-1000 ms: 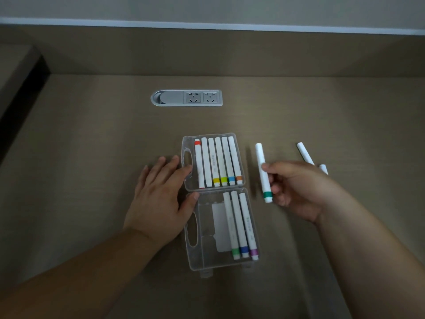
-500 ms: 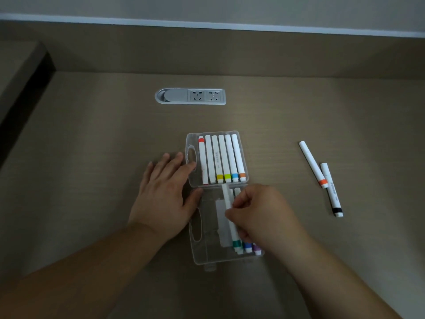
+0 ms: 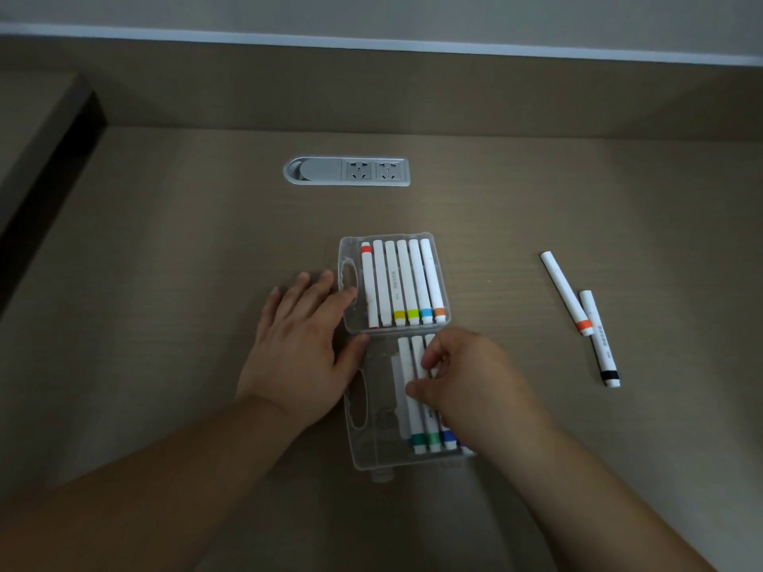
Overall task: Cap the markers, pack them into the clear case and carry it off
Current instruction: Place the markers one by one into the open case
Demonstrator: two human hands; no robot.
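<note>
- Lying flat on the desk [image 3: 165,324], the left hand [image 3: 297,348] has its fingers straight and a little spread; the index fingertip and the thumb touch the left edge of the clear case [image 3: 351,447], beside the handle cut-outs.
- Over the near half of the case, the right hand [image 3: 470,386] has its fingers curled, with the fingertips on the white barrels of the markers lying there; whether it pinches one barrel or only presses on them cannot be told.
- The case lies open and flat at the middle of the desk, its two halves one beyond the other.
- The far half holds a row of six markers [image 3: 402,282] side by side: one with its red band at the far end, one with no band visible, then yellow, yellow-green, blue and orange bands at the near end.
- The near half shows a dark green marker [image 3: 415,406], a green marker [image 3: 431,427] and a blue marker [image 3: 449,437], bands nearest the person; the wrist hides what lies further right.
- Well apart to the right, an orange-banded marker [image 3: 565,293] and a black-banded marker [image 3: 598,338] lie on the desk, touching near the orange band.
- A grey socket strip [image 3: 347,171] is set into the desk beyond the case.
</note>
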